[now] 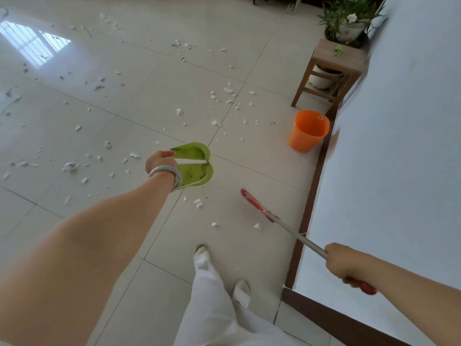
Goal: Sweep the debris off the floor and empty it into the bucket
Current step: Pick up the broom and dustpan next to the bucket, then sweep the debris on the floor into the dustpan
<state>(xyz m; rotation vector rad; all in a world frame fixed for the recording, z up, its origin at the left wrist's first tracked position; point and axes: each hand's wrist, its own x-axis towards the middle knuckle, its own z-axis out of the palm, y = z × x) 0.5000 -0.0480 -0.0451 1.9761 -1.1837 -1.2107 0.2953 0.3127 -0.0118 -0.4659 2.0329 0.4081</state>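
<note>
Left hand: the left hand (159, 161) has its fingers curled round the white handle of the green dustpan (194, 168); a grey bangle (166, 174) sits on the wrist.
Right hand: the right hand (341, 260) grips the metal shaft of the broom (287, 226), just above its red end grip.
Broom head: the red head (252, 199) is low to the floor, to the right of the dustpan and apart from it.
Dustpan: it holds only dark specks, with no white scraps visible inside. Whether its lip touches the floor cannot be told.
Debris: white scraps (228, 96) lie scattered over most of the floor, from close to the feet to the far left and far side of the room. No gathered pile is visible.
Bucket: the orange bucket (308, 132) stands upright near the wall, beyond the broom head. Its visible inner wall looks bare.
Progress: judged to be at an early stage. Gathering, scooping and emptying all appear still to be done.
Floor: pale glossy tiles (149, 58) with dark joints, with a window reflected at far left (35, 43).
Room: a white wall (411, 121) with dark skirting (314, 196) runs along the right side. A wooden stool (331, 68) stands beyond the bucket, and a potted plant (349, 28) stands behind the stool.
</note>
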